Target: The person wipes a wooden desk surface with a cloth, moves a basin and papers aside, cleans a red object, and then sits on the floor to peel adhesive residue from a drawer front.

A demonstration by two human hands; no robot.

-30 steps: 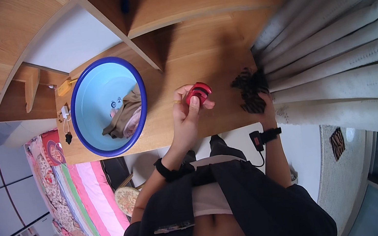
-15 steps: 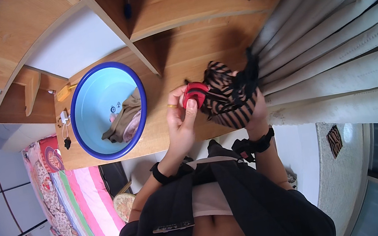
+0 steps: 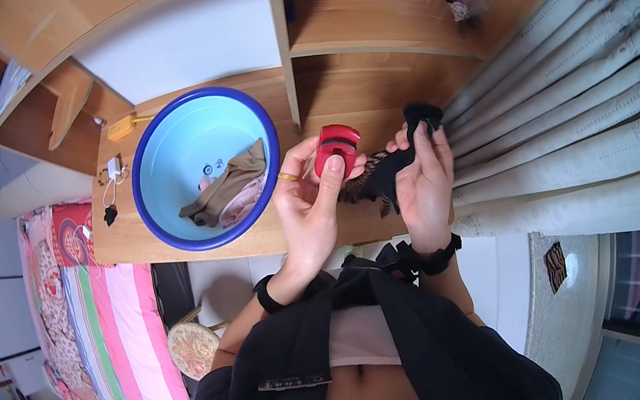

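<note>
Above the wooden tabletop [image 3: 259, 239], the left hand [image 3: 308, 202] is closed around a small red device [image 3: 335, 150], thumb pressed on its front. The right hand [image 3: 421, 180] pinches a dark piece of fabric [image 3: 393, 159], held just beside the device. To the left, a blue basin [image 3: 158, 184] sits on the tabletop with crumpled clothes [image 3: 231, 193] inside.

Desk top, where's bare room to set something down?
Bare wood lies behind the hands, between the blue basin and the curtain. The desk's left end is crowded: yellow box, white charger. Left hand holds a red clip.
</note>
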